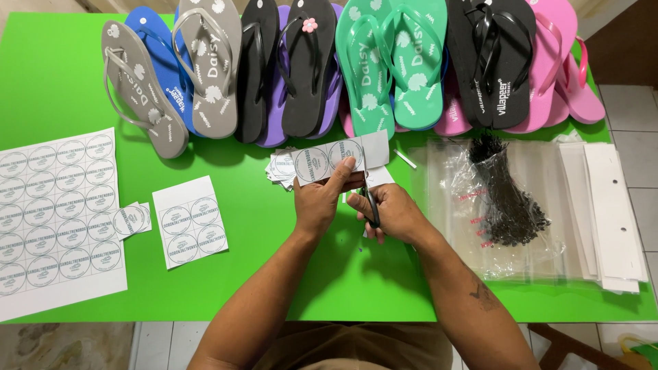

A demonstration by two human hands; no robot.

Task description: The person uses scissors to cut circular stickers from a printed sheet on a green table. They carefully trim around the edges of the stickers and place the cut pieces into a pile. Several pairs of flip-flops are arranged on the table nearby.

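Observation:
My left hand point(321, 200) pinches a paper strip point(340, 158) printed with two round labels, held over the green table point(274, 274). My right hand point(389, 211) grips black scissors point(370, 203), whose blades meet the strip's lower edge between the labels. Behind the strip lies a small pile of cut label pieces point(279, 166).
A large sheet of round labels point(58, 219) lies at the left, with a smaller four-label piece point(190, 220) and single cut labels point(131, 219) beside it. Flip-flops in several colours point(356, 62) line the far edge. Clear bags, black plastic ties point(506, 199) and white cards point(606, 212) lie right.

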